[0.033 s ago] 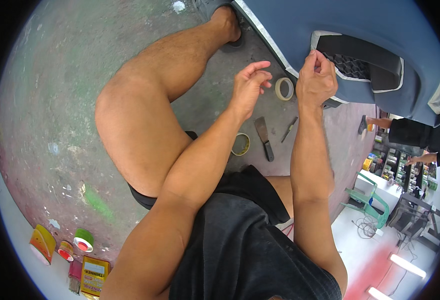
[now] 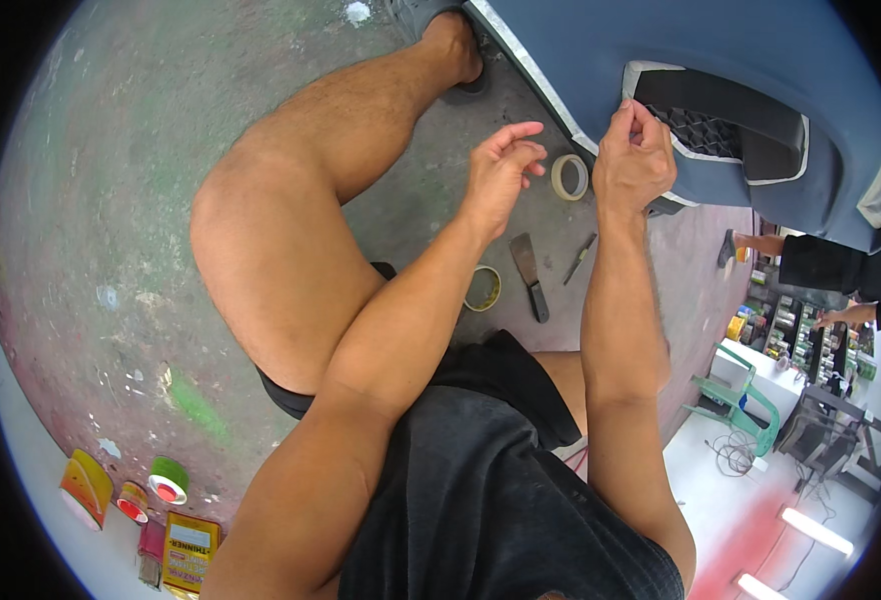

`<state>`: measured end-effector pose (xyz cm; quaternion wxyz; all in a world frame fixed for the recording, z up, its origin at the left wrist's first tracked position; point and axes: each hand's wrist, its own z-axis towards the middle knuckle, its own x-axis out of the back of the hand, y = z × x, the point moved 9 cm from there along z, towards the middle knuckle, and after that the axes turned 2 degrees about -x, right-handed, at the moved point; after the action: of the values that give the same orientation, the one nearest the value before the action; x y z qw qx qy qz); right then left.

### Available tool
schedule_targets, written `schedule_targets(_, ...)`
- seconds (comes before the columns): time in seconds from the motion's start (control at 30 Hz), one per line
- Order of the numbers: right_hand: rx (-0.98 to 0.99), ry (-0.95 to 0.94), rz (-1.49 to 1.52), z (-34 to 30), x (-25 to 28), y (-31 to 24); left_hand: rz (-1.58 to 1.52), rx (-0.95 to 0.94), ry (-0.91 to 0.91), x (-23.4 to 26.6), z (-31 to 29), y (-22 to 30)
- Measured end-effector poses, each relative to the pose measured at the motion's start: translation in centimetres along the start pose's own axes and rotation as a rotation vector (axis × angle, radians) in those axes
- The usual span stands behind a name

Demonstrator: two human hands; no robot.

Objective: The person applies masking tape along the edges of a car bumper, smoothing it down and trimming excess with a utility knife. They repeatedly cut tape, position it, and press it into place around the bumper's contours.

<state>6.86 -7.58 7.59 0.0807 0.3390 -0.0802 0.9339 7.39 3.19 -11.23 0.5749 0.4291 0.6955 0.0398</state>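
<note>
Blue panel (image 2: 576, 50): right hand (image 2: 636, 168), grip pinching its white tape (image 2: 630, 80); left hand (image 2: 501, 175), grip loosely spread. Yellow tin (image 2: 191, 550) and green can (image 2: 169, 476) hide their contents.

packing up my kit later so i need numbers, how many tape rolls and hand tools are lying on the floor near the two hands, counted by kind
Tape rolls: 2
Scraper: 1
Thin knife-like tool: 1
Total: 4
</note>
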Motion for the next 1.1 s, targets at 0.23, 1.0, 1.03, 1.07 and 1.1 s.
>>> schedule_targets(0.23,0.046,0.069,-0.032,0.2,-0.6,-0.5,0.039,-0.047,-0.062,-1.1,0.5,0.7)
schedule_targets(1.0,-0.084,0.165,0.041,-0.6,-1.5,0.5,0.018,-0.049,-0.045,-0.5,0.8,1.0)
schedule_targets(1.03,-0.086,0.173,0.054,-0.6,-1.4,0.4,0.018,-0.049,-0.044,-0.6,0.7,1.0)
schedule_targets(1.07,-0.087,0.181,0.066,-0.6,-1.4,0.3,0.016,-0.048,-0.044,-0.5,0.7,1.0)
schedule_targets(1.1,-0.071,0.188,0.065,-0.6,-1.3,0.2,0.015,-0.046,-0.043,-0.5,0.7,0.9)
